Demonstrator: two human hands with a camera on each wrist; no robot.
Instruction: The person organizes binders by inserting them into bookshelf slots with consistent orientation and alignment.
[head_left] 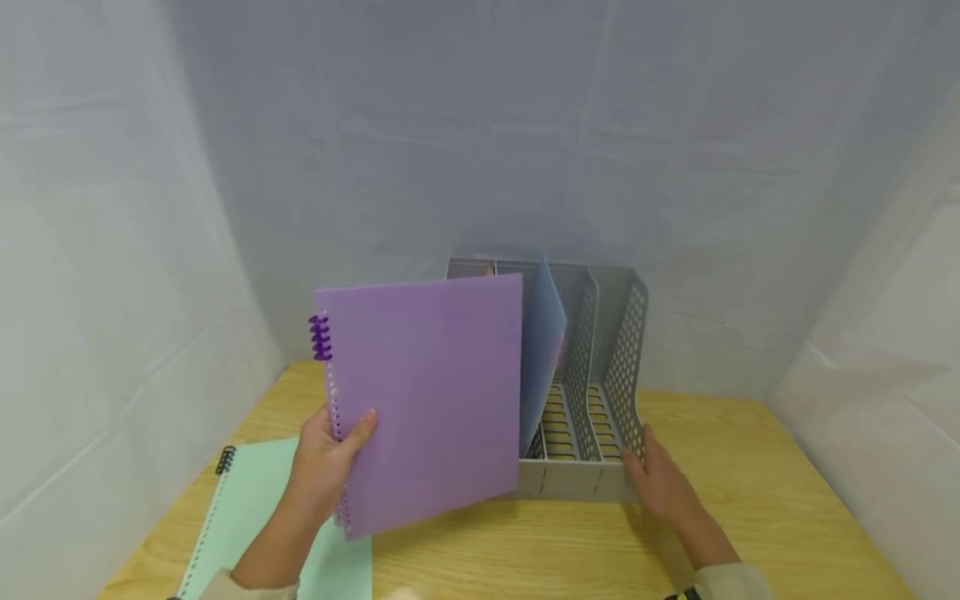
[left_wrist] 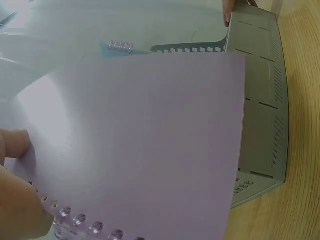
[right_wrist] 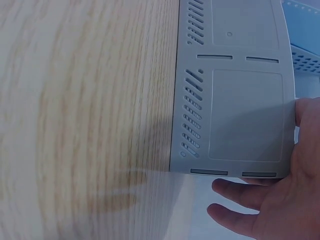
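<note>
Gray rack (head_left: 573,482) holds blue notebook (head_left: 544,354).
Our left hand (head_left: 322,462) pinches purple notebook (head_left: 433,400) by left edge, rack's near side; right hand (head_left: 663,485) grips rack's near right corner.

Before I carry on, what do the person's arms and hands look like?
The left hand and right hand are both ungloved. The left sleeve and right sleeve are pale beige. A dark item with yellow on it shows beside the right sleeve, too cut off to identify.
</note>
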